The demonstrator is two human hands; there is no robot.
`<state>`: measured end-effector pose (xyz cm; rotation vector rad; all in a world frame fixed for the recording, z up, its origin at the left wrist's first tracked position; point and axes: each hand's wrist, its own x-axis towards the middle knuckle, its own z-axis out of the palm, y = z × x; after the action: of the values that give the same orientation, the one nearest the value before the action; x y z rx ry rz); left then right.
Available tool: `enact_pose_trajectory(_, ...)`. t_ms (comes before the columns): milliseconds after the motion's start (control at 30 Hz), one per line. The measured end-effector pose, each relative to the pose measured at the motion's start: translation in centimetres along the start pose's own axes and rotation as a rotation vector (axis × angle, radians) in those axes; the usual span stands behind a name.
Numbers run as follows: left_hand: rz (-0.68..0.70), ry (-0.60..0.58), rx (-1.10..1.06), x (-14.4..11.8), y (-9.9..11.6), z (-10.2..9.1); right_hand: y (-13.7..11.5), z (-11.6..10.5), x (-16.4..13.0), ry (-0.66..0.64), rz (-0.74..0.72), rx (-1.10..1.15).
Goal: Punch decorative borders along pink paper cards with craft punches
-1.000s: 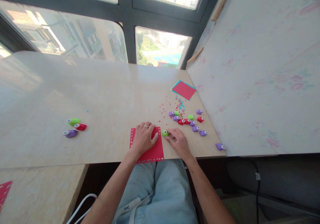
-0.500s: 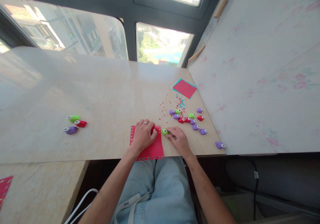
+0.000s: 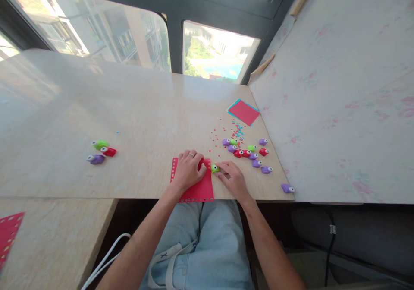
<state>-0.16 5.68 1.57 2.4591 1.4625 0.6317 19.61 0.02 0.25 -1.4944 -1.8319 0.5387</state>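
A sheet of red paper (image 3: 203, 190) lies at the table's front edge, with small holes punched along its left and bottom edges. My left hand (image 3: 189, 169) rests on it, fingers curled and holding it down; the fingertips are partly hidden. Against the right edge of the sheet, near its top corner, sits a green craft punch (image 3: 214, 168) with a white round front. My right hand (image 3: 232, 178) has thumb and fingers closed on this punch from the right. Whether the paper is inside the punch slot cannot be made out.
Several purple, red and green punches (image 3: 257, 163) lie to the right, one purple punch (image 3: 287, 188) near the corner. Behind them are paper confetti (image 3: 238, 130) and stacked coloured paper (image 3: 244, 112). Three punches (image 3: 96, 159) stand far left. Another punched red sheet (image 3: 9, 234) lies lower left.
The whole view has shifted slightly as the head moved. Both hands, the red sheet and the green punch keep nearly the same places relative to each other.
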Motion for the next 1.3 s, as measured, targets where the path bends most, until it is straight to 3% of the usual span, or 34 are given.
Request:
enact_pose_trajectory(467,-0.017,0.011,-0.034,0.0,-0.1,0.1,0.1,0.2,0.2,0.041,0.017,0.062)
enact_pose_trajectory(700,-0.012,0.022,-0.041,0.0,-0.1,0.1,0.2,-0.2,0.3,-0.033,0.003,0.062)
enact_pose_trajectory(1000,-0.024,0.019,-0.048,-0.1,-0.2,0.1,0.1,-0.2,-0.2,-0.033,-0.03,0.006)
enact_pose_trajectory(1300,-0.054,0.04,-0.18,-0.2,-0.4,-0.2,-0.9,-0.3,-0.5,-0.077,-0.075,-0.07)
